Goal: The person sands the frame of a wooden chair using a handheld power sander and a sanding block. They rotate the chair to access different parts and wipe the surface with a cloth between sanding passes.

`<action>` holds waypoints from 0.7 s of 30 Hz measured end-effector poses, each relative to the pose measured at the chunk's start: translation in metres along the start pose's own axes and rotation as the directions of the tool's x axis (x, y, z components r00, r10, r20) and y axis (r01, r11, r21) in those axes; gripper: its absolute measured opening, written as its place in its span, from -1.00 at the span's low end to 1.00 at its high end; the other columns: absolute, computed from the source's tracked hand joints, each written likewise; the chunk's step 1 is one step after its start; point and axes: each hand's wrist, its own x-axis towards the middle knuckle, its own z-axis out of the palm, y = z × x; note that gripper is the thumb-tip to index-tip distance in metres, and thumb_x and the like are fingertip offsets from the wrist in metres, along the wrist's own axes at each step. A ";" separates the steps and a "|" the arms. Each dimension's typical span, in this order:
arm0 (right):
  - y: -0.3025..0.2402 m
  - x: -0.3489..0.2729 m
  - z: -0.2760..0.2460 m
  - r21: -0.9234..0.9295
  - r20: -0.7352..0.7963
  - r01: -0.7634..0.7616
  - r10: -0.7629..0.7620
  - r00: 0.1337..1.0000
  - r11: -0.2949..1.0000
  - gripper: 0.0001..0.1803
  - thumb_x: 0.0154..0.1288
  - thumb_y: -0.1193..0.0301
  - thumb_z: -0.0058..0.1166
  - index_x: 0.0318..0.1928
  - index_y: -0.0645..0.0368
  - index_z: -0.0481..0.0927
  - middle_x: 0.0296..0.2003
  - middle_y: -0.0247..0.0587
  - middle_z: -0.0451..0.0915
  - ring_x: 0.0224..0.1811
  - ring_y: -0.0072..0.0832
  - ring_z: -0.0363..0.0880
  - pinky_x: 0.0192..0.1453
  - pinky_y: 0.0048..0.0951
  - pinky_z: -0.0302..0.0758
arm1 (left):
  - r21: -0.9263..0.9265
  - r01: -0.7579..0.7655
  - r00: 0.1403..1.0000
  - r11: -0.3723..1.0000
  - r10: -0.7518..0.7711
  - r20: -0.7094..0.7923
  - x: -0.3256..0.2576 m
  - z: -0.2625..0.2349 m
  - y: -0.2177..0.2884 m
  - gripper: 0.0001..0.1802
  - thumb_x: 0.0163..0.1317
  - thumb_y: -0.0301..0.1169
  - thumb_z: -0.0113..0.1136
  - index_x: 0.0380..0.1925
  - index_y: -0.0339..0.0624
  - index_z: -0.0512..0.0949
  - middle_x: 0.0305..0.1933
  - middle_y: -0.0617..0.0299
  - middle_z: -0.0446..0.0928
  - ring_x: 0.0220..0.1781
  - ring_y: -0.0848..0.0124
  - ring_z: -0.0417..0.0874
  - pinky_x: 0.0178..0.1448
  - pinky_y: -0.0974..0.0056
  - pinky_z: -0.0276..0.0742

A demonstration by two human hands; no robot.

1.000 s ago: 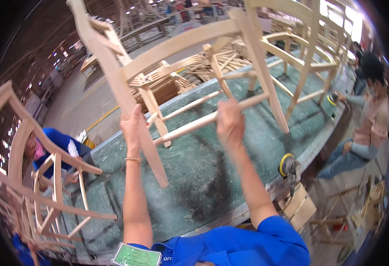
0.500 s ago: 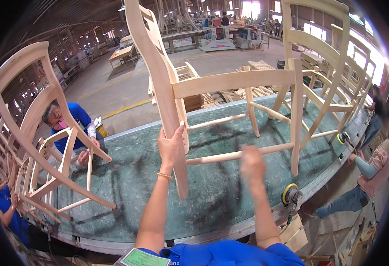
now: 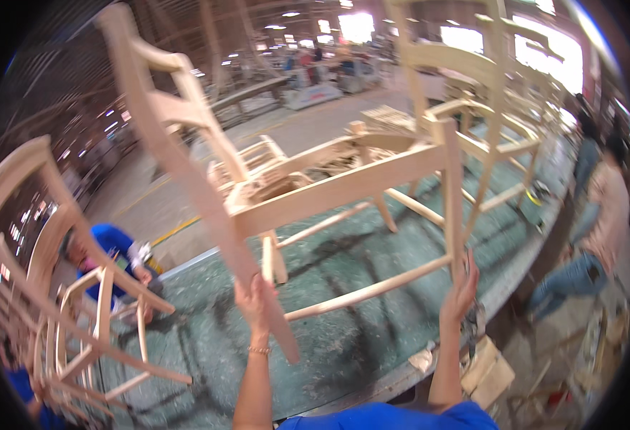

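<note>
1. Head view, change: a second ago the bare wooden chair frame (image 3: 286,193) was tipped over the green worktable (image 3: 372,358), both hands on its lower parts. Half a second ago it stood more upright, its legs close over the tabletop. Now it is raised and tilted, the back post running up to the upper left, and the legs look clear of the table; contact cannot be ruled out where the arms hide it.
2. Reading: the frame seems to be carried wholly by the two hands, mid-lift or mid-turn rather than set down.
3. Left hand (image 3: 256,301): fingers closed around the rear leg of the frame, just below the seat rail. Firm wrap; a bracelet sits at the wrist.
4. Right hand (image 3: 460,292): raised against the front leg near its lower end, where the low stretcher meets it. Fingers extended upward along the leg, palm pressed to it. The thumb side is hidden, so whether it grips or only braces cannot be told.
5. Surroundings: another unfinished chair frame (image 3: 49,287) stands at the table's left end, a person in a blue shirt (image 3: 110,247) bent beside it. More frames (image 3: 472,93) stand at the far right. A person (image 3: 602,215) stands by the table's right edge.
</note>
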 end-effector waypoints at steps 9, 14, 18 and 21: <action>0.096 0.033 0.057 -0.390 -0.047 0.192 -0.227 0.973 0.901 -0.39 0.32 0.59 -0.08 0.37 0.33 0.14 0.30 0.15 0.25 0.32 0.07 0.23 0.36 -0.07 0.20 | -0.033 -0.209 0.978 0.977 0.209 -0.004 -0.061 0.019 -0.042 -0.51 0.34 -0.08 0.16 -0.06 -0.27 0.30 -0.46 0.14 0.53 -0.49 0.43 0.58 -0.37 0.37 0.53; 0.104 0.048 0.052 -0.206 0.161 0.010 0.024 0.987 0.979 -0.47 0.49 0.35 -0.22 0.41 0.16 0.17 0.27 0.17 0.32 0.27 0.08 0.32 0.30 -0.17 0.31 | 0.227 -0.340 0.938 0.913 0.345 0.017 -0.055 0.093 -0.086 -0.55 0.19 -0.29 0.32 -0.06 -0.37 0.42 -0.29 0.04 0.57 -0.27 0.13 0.62 -0.10 0.14 0.53; 0.091 -0.052 0.048 -0.037 0.546 -0.309 0.278 0.790 0.950 -0.48 0.50 0.25 -0.19 0.41 0.03 0.22 0.12 0.03 0.53 0.12 -0.12 0.53 0.19 -0.28 0.41 | 0.442 -0.101 0.992 0.891 0.054 0.118 -0.027 0.105 -0.113 -0.51 0.14 -0.22 0.36 -0.05 -0.31 0.46 -0.18 -0.07 0.59 -0.21 0.05 0.62 -0.11 0.09 0.50; 0.079 -0.121 -0.008 -0.100 0.730 -0.502 0.406 0.549 0.859 -0.48 0.47 0.26 -0.10 0.38 0.04 0.29 0.00 -0.13 0.59 -0.14 -0.54 0.54 -0.01 -0.51 0.50 | 0.416 -0.264 0.963 0.870 0.216 0.161 -0.029 0.103 -0.118 -0.46 0.11 -0.13 0.37 -0.01 -0.16 0.44 -0.25 -0.05 0.58 -0.29 0.01 0.63 -0.30 0.03 0.50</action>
